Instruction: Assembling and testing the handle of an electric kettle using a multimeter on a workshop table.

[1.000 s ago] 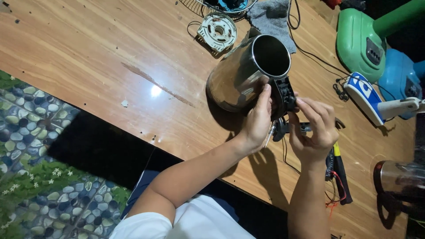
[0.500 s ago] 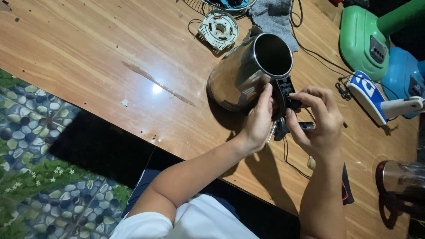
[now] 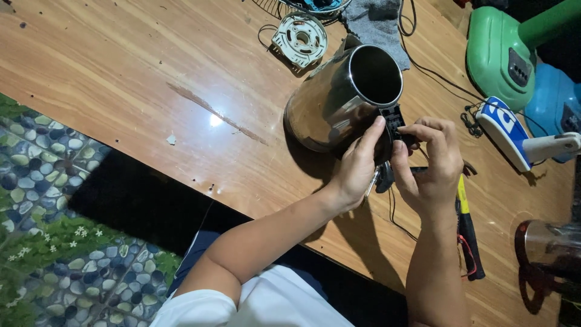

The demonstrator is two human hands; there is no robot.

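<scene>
A stainless steel electric kettle (image 3: 330, 100) stands lidless on the wooden table (image 3: 151, 79), its black handle part (image 3: 393, 118) turned toward me. My left hand (image 3: 357, 166) grips the kettle's near side at the handle base, index finger stretched up along it. My right hand (image 3: 431, 160) pinches the black handle part from the right with thumb and fingertips. Thin black wires (image 3: 393, 209) hang under both hands.
A round white plastic base part (image 3: 301, 37) and grey cloth (image 3: 378, 24) lie beyond the kettle. A green appliance (image 3: 508, 51), a blue one (image 3: 554, 106) and a white-blue iron (image 3: 514, 130) stand right. A yellow-black tool (image 3: 467, 227) lies by my right wrist. A dark glass jar (image 3: 548, 254) sits far right.
My right hand has moved up from the table to the kettle's black handle part. The left hand stays on the kettle.
</scene>
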